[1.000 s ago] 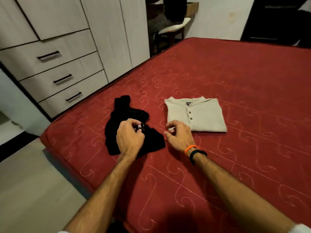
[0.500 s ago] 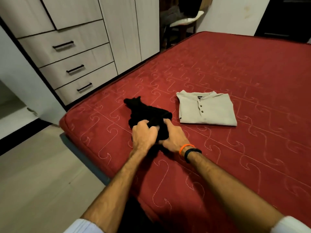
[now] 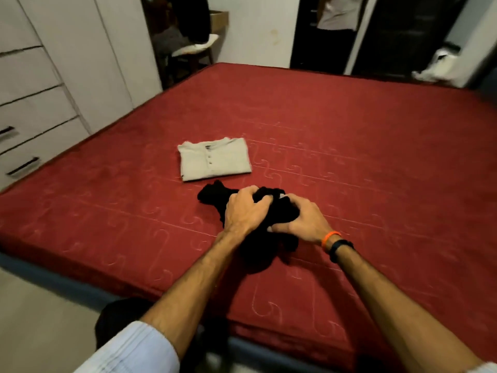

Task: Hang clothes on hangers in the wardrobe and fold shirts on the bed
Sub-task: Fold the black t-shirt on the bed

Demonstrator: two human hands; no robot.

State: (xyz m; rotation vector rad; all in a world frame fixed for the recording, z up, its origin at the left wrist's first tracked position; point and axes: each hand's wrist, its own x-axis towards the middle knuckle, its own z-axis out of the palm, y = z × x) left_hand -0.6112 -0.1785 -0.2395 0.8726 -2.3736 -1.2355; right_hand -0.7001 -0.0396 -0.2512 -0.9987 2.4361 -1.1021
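A crumpled black garment lies on the red bed near its front edge. My left hand grips the bunched cloth from the left, fingers curled into it. My right hand, with an orange band and a dark band on the wrist, grips the same garment from the right. Both hands touch over the cloth and hide its middle. Just beyond it lies a folded beige button shirt, flat and apart from the hands.
A white wardrobe with drawers stands left of the bed. A chair with clothes is in the far corner, beside a dark doorway. Pale floor runs along the bed's front edge.
Both hands closed on the black garment and bunched it up. It now lies in front of the beige shirt rather than to its left. The view swung right.
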